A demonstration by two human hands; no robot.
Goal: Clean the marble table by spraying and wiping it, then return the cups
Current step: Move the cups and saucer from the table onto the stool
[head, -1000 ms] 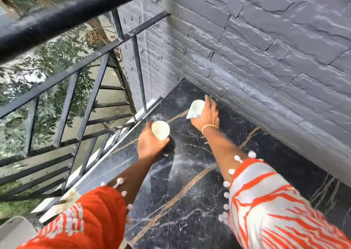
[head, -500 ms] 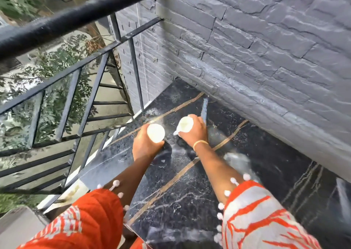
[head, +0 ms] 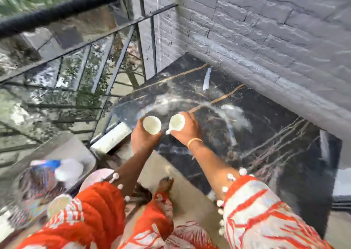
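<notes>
Two small white cups are held side by side above the near left corner of the black marble table (head: 256, 127). My left hand (head: 143, 139) grips the left cup (head: 152, 125) from below. My right hand (head: 187, 131) grips the right cup (head: 177, 122), whose handle points down and left. White streaks and smears cross the marble top just beyond the cups. The frame is motion-blurred.
A grey stone wall (head: 266, 39) borders the table's far side. A black metal railing (head: 79, 45) runs along the left. At lower left a grey tray (head: 62, 148) holds a blurred blue-and-white bottle (head: 57, 168) and a patterned cloth (head: 36, 188).
Both hands have drawn the cups back from the far corner toward me, now close together over the table's near left corner. The view has swung down, bringing the tray at lower left into sight.
</notes>
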